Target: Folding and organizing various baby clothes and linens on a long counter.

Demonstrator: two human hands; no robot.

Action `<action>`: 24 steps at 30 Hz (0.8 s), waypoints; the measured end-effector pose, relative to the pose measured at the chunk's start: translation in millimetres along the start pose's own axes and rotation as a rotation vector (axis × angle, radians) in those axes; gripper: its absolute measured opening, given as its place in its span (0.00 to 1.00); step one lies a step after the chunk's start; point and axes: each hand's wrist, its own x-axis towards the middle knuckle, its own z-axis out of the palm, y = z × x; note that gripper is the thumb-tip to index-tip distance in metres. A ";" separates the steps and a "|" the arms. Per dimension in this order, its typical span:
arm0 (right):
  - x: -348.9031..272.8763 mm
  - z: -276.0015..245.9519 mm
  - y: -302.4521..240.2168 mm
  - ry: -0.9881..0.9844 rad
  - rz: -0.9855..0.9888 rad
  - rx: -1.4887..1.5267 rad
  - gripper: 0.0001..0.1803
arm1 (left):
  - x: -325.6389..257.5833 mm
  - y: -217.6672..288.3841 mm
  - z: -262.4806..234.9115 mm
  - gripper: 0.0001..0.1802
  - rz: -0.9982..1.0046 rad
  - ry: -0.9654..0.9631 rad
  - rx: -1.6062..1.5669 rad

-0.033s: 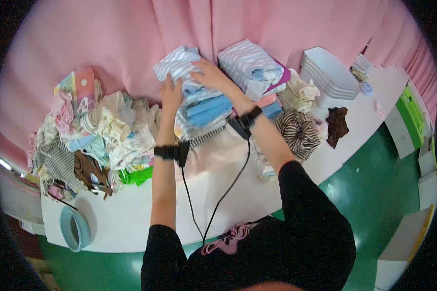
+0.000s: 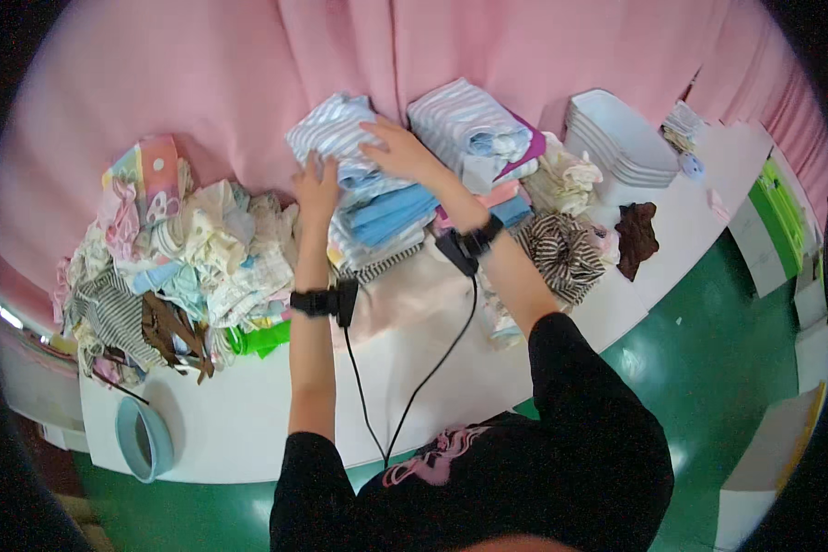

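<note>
1. The stack of folded clothes (image 2: 377, 207) sits at the counter's (image 2: 432, 386) far edge, at 12 o'clock from the person.
2. The left hand (image 2: 316, 189) lies flat at 9 o'clock on the stack, fingers spread, gripping nothing.
3. The right hand (image 2: 397, 152) presses the striped top garment (image 2: 336, 138), fingers splayed.
4. The stack looks soft, light and prone to slumping; best held from both sides, low down.
5. A loose heap of clothes (image 2: 184, 258) lies at 9 o'clock.

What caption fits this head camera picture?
Both hands, left hand and right hand, press a stack of folded clothes.
</note>
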 end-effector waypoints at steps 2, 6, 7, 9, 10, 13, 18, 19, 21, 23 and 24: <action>-41.2 -31.9 -35.2 0.069 -0.101 0.099 0.21 | -24.2 21.4 -23.7 0.25 0.055 0.136 0.110; -121.2 -127.7 -39.2 0.191 -0.145 0.032 0.14 | -59.1 140.7 -28.2 0.20 0.038 0.284 -0.221; -140.5 -146.9 -36.0 0.209 -0.127 0.012 0.14 | -67.4 155.7 -20.7 0.20 0.052 0.262 -0.241; -178.3 -188.3 -29.4 0.196 0.126 0.064 0.10 | -84.3 191.2 -1.2 0.16 0.171 0.226 -0.313; -196.5 -208.1 -20.6 0.213 0.156 0.039 0.10 | -92.3 214.3 10.6 0.16 0.176 0.196 -0.344; -253.7 -268.7 16.8 0.330 0.300 -0.042 0.11 | -114.8 284.3 57.8 0.11 0.099 -0.044 -0.665; -368.7 -385.9 60.3 0.460 0.664 -0.107 0.18 | -156.5 420.9 145.6 0.11 0.147 -0.355 -0.854; -395.9 -407.6 72.5 0.504 0.689 -0.077 0.18 | -167.1 445.6 168.4 0.11 0.088 -0.451 -0.978; -450.2 -453.8 108.5 0.568 0.720 -0.057 0.18 | -191.0 512.2 202.2 0.11 -0.036 -0.649 -1.150; -493.8 -481.3 127.9 0.615 0.801 -0.029 0.16 | -212.5 555.5 250.4 0.12 -0.112 -0.778 -1.247; -506.0 -491.6 130.6 0.622 0.813 -0.020 0.16 | -219.5 573.8 270.9 0.14 -0.157 -0.843 -1.278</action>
